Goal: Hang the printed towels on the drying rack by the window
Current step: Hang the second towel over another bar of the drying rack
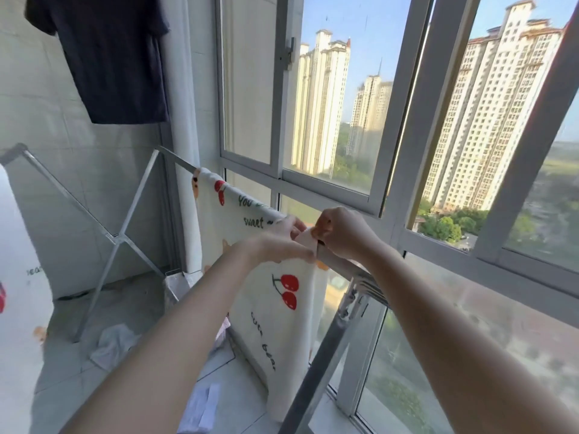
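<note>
Both bare forearms reach forward and upward from the lower edge of the view, converging toward the middle. The left hand point(282, 242) sits with its back toward the camera, wrist slightly bent, fingers curled and pinching the towel point(272, 308) at its upper corner. The right hand point(343, 233) lies just to the right of the left hand, nearly touching it, knuckles up, its thumb and fingers curled in a pinch on the same corner of cloth. Both wrists are level with each other.
</note>
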A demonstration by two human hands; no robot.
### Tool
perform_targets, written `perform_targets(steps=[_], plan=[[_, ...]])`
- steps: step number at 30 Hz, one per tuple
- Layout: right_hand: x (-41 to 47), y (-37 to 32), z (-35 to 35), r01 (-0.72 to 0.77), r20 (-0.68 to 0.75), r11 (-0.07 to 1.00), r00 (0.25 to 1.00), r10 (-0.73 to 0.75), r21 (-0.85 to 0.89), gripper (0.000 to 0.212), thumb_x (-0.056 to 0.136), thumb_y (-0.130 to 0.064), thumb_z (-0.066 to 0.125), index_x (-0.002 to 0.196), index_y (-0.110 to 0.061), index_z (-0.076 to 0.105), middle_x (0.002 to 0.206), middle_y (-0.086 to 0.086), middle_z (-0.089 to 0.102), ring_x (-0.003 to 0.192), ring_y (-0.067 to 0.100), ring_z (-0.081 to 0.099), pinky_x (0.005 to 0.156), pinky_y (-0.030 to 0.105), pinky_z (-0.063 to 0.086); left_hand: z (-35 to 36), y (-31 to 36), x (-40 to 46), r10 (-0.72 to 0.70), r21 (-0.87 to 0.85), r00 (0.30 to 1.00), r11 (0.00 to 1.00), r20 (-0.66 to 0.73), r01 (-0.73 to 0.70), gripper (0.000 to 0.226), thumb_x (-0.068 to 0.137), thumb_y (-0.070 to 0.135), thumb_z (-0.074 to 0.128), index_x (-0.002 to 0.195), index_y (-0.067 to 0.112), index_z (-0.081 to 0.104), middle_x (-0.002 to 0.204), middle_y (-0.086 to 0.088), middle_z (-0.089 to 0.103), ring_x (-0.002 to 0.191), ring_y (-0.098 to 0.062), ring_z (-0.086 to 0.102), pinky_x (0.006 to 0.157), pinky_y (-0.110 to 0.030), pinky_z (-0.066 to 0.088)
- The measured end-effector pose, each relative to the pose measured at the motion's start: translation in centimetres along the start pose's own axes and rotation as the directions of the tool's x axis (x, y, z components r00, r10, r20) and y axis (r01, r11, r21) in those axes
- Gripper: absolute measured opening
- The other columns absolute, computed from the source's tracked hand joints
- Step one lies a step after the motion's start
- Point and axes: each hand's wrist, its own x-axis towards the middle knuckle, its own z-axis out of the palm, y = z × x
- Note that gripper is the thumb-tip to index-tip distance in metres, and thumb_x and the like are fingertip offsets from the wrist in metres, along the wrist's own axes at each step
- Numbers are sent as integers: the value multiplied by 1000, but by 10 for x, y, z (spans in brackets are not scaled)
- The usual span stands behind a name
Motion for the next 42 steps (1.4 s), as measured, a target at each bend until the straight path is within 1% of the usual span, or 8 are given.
perform_targets(steps=[6, 10, 14, 21, 26, 29, 31, 42], plan=[[-1, -13, -3, -6, -104, 971, 994, 32, 239, 20, 86, -9, 47, 99, -13, 62, 101, 15, 69, 90, 31, 62, 73, 38, 53, 13, 7, -7, 33, -12, 856, 999, -515, -46, 23, 78, 31, 63, 93, 14, 57, 86, -1, 61, 74, -14, 58, 56, -21, 48], [3, -9, -6, -36, -49, 929, 997, 58, 369, 23, 91, -19, 46, 105, -12, 62, 104, 16, 68, 96, 32, 63, 83, 47, 53, -8, 5, -10, -13, -194, 896, 977, -444, -82, 24, 81, 27, 62, 98, 10, 63, 95, -8, 64, 87, -19, 60, 77, -34, 56], [2, -3, -8, 19, 124, 966, 991, -53, 258, 54, 69, -46, 71, 115, -22, 55, 107, 4, 64, 97, 22, 59, 86, 41, 52, -25, 8, -15, -5, -214, 947, 974, -322, -68, 9, 86, 28, 53, 92, 23, 57, 92, -7, 60, 85, -21, 57, 71, -34, 51], [12, -2, -1, 78, -98, 996, 992, -74, 37, 36, 74, -10, 57, 107, -22, 48, 103, 7, 62, 85, 24, 56, 62, 35, 48, -30, 11, -15, 36, -48, 993, 998, -112, -41, 45, 72, 43, 69, 110, 31, 48, 107, -4, 58, 95, -21, 59, 81, -36, 53], [16, 6, -25, 54, -44, 997, 998, -51, 51, 30, 72, 0, 54, 91, -24, 51, 100, 3, 63, 90, 22, 58, 78, 41, 56, -38, 13, -15, 25, -50, 998, 998, -55, -28, 31, 73, 14, 67, 97, 28, 53, 106, -10, 60, 94, -25, 60, 74, -33, 53], [11, 13, -43, 0, 137, 997, 991, -10, 79, 23, 68, 1, 47, 75, -15, 62, 76, 3, 60, 74, 20, 53, 64, 34, 49, -43, 18, -19, 18, -84, 996, 996, 86, -11, 2, 79, 22, 63, 80, 21, 62, 88, -6, 63, 86, -22, 60, 68, -28, 50], [3, 17, -51, -29, 294, 991, 956, -11, 131, 17, 63, -2, 47, 70, 4, 61, 66, 9, 50, 67, 21, 42, 56, 29, 34, -45, 19, -19, -7, -82, 990, 996, 142, 19, 14, 81, 28, 62, 73, 16, 65, 79, -3, 63, 77, -17, 57, 67, -27, 48], [-1, 28, -45, -60, 431, 994, 902, 14, 93, 21, 78, -19, 63, 92, -6, 70, 98, 10, 71, 83, 16, 65, 83, 34, 53, -17, 13, 17, 20, 12, 966, 1000, -256, -17, 14, 83, 24, 58, 93, 23, 68, 93, 5, 60, 90, -13, 51, 70, -23, 41]])
